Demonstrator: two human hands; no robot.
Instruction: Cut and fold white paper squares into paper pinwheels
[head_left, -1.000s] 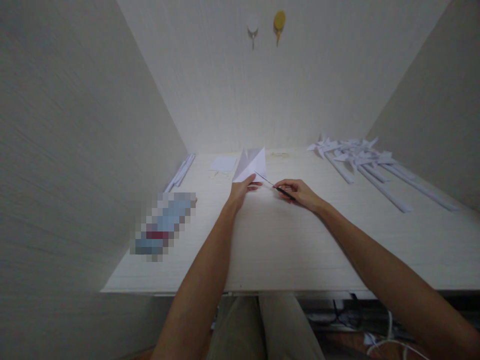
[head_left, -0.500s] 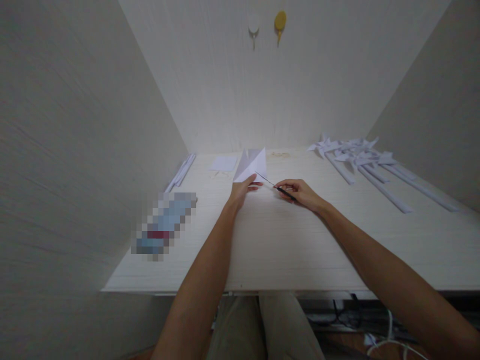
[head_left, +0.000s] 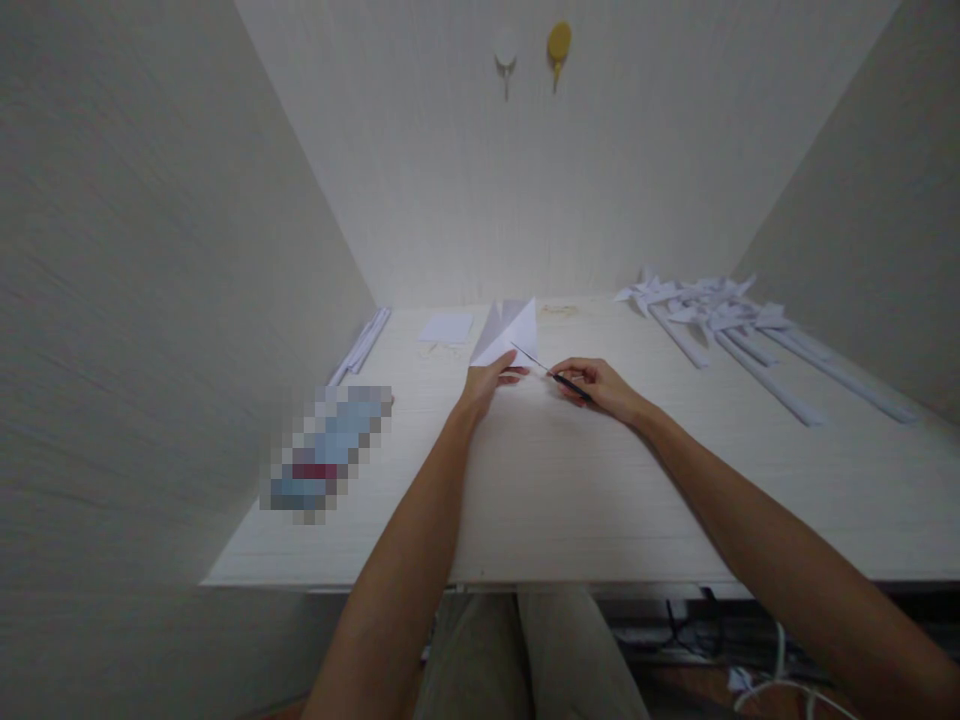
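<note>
My left hand [head_left: 491, 382] grips a white sheet of paper [head_left: 510, 325] by its near edge, thumb on top and fingers underneath. Crease lines cross the sheet, and a slit shows at its far side. In my right hand [head_left: 596, 385] is a pair of scissors [head_left: 571, 385] with dark handles. Their thin blades point left and lie at the paper's near right part, close to my left thumb. Whether the blades are apart cannot be made out.
White paper pinwheels on rolled paper sticks [head_left: 720, 310] lie at the right. Rolled paper sticks [head_left: 364, 345] rest along the left wall, near a flat paper square [head_left: 446, 328]. A blurred-out item [head_left: 330, 450] lies front left. Two hooks, one yellow [head_left: 559, 45], are on the back wall.
The paper has shifted slightly to the right in my left hand, toward the scissors. My right hand stays nearly in place.
</note>
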